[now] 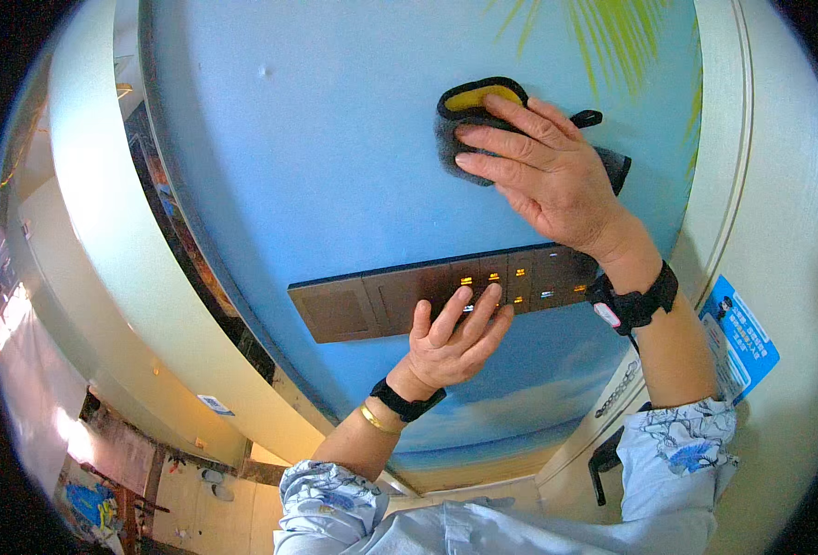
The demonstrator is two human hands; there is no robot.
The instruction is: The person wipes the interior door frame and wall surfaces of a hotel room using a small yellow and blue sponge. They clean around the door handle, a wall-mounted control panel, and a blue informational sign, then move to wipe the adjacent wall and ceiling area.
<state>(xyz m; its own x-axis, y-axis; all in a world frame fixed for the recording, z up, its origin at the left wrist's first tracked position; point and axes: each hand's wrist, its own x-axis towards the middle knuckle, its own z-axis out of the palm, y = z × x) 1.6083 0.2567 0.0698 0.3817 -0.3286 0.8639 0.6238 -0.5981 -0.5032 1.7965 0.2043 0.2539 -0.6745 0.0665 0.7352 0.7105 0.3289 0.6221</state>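
Note:
My right hand (555, 166) presses a folded dark grey cleaning cloth (454, 142) with a yellow side and black edging against a blue wall (326, 159). A black loop and a corner of the cloth stick out past the hand on the right. Lower down, a long dark brown switch panel (409, 312) with lit orange and white markings is mounted on the wall. The spread fingers of my left hand (450, 340) rest over its middle switches and hold nothing; whether they press one cannot be told. My right wrist covers the area near the panel's right end.
A palm leaf (614, 41) and a beach are printed on the wall. At right stands a white door (791, 208) with a blue sticker (742, 340), a black handle (603, 465) and a door chain (617, 392). Grey slippers (218, 485) lie on the floor at lower left.

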